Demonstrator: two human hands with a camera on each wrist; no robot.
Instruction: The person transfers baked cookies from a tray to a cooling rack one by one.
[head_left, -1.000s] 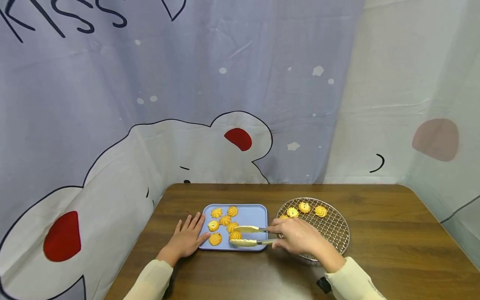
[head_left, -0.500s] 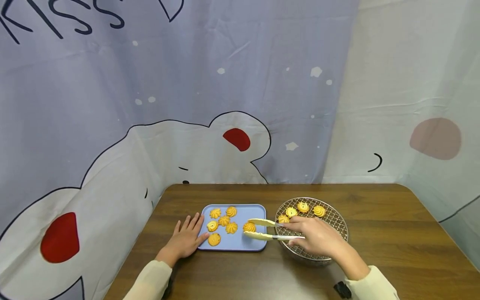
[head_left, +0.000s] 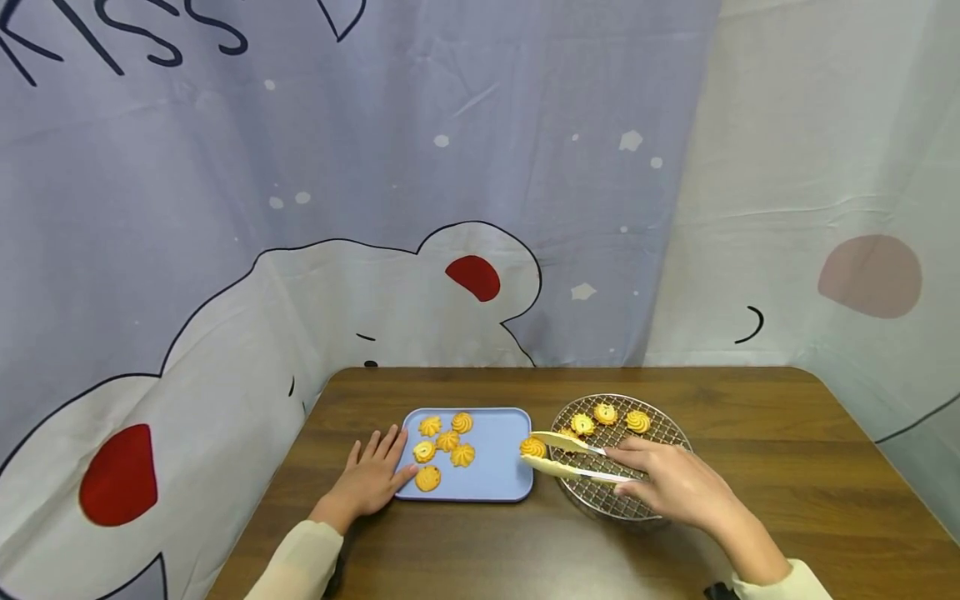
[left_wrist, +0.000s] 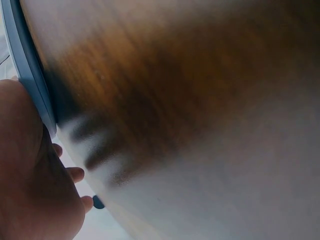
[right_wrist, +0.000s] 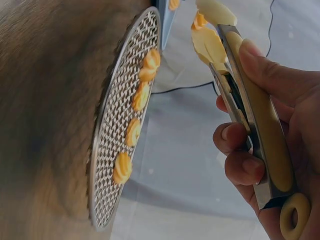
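My right hand [head_left: 667, 479] grips a pair of metal tongs [right_wrist: 265, 120] with cream-coloured tips. Pinched between those tips is a swirled golden butter cookie [head_left: 533, 447], held above the right edge of a light blue tray [head_left: 498, 471]. Several more cookies [head_left: 447, 442] lie on the tray's left half. With fingers spread, my left hand [head_left: 369, 477] rests at the tray's left edge. Right of the tray sits a round wire mesh rack [head_left: 667, 433], partly covered by the right hand. Several piped cookies [right_wrist: 133, 132] lie along its far-left side.
Both the tray and the rack stand on a brown wooden table [head_left: 450, 550]. A printed curtain [head_left: 390, 167] hangs directly behind the table's far edge. At the right, a thin dark cable [head_left: 918, 419] runs along the cloth.
The tongs took hold of a cookie at the tray's lower middle, lifted it and carried it right to the tray's right edge. My left hand has stayed in place.
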